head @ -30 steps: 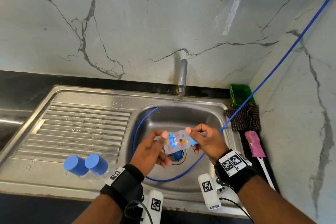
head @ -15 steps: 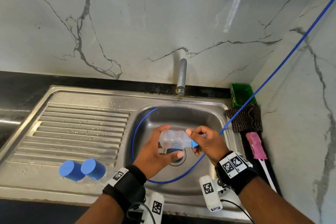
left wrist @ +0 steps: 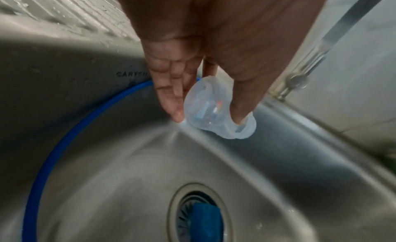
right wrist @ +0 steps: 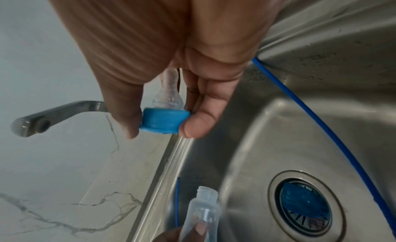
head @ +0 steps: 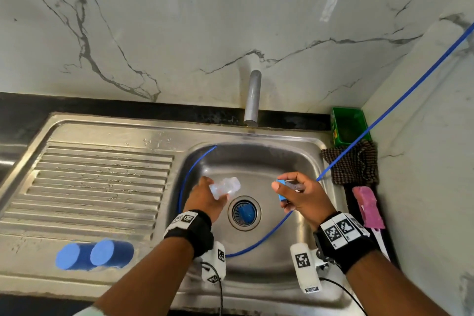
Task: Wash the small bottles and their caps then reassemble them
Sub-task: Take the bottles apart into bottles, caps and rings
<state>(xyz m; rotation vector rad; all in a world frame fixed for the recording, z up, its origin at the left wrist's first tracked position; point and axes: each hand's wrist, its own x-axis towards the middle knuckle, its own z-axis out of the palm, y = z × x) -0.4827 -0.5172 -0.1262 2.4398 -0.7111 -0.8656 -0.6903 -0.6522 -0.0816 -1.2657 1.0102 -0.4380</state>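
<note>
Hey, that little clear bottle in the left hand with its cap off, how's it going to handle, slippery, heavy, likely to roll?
The clear bottle looks thin, see-through plastic and empty, so probably very light. The sink carries water drops, so it may be wet and somewhat slippery in the left hand. Its rounded body would likely roll if laid on its side, like the two bottles with blue caps lying on the drainboard.

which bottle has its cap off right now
The clear bottle in the left hand, over the sink: its threaded neck is bare. The two bottles on the drainboard still wear blue caps.
</note>
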